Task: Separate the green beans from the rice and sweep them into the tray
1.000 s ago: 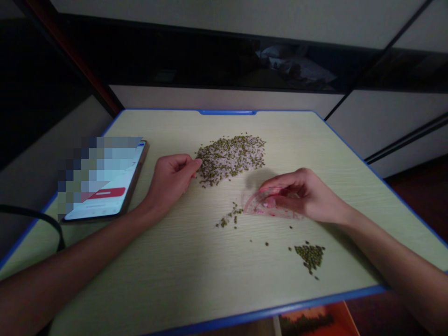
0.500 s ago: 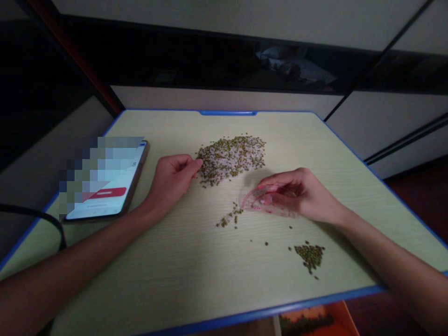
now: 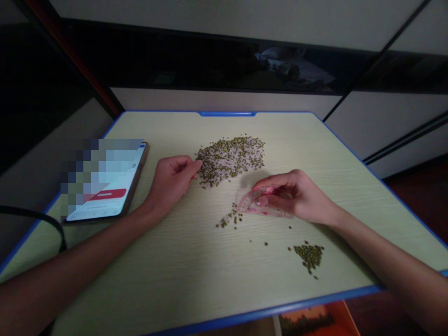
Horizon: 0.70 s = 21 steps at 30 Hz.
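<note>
A clear protractor with pink markings [image 3: 250,203] is pinched in my right hand [image 3: 296,193], low over the table. Its left end is close to a small scatter of green beans and pale grains [image 3: 229,218]. My left hand [image 3: 175,179] is closed, with thumb against fingers, at the left edge of a large mixed pile of green beans and white grains [image 3: 231,158]. Whether anything sits between those fingertips is hidden. A small pile of green beans only [image 3: 310,255] lies nearer me on the right, with a few single beans to its left.
A phone [image 3: 108,200] with a lit, partly blurred screen lies at the left, beside a black cable [image 3: 42,214]. The pale table [image 3: 157,284] has a blue rim. Cabinet panels stand behind it. Below the front edge is an orange box [image 3: 336,317].
My right hand has shifted slightly left with the protractor, bringing its end closer to the small scatter. My left hand and the piles look the same.
</note>
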Tool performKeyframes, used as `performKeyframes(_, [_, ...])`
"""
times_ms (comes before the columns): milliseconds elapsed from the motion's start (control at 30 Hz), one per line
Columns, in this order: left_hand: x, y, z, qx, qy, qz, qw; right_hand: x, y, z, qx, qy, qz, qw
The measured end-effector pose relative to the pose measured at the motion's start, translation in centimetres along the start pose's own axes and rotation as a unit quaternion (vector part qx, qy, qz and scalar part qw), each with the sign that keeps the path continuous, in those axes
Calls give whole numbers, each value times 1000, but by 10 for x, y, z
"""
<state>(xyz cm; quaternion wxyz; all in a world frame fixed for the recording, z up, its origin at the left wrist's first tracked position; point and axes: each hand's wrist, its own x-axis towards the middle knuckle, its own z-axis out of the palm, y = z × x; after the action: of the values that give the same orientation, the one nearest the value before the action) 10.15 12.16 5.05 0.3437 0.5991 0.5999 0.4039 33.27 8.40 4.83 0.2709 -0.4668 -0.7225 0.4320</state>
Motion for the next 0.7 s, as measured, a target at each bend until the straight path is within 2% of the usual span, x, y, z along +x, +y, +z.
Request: performKeyframes(700, [1,-1,1,-7,3,0,1000,-1,-3,0,2,-22,-27,999])
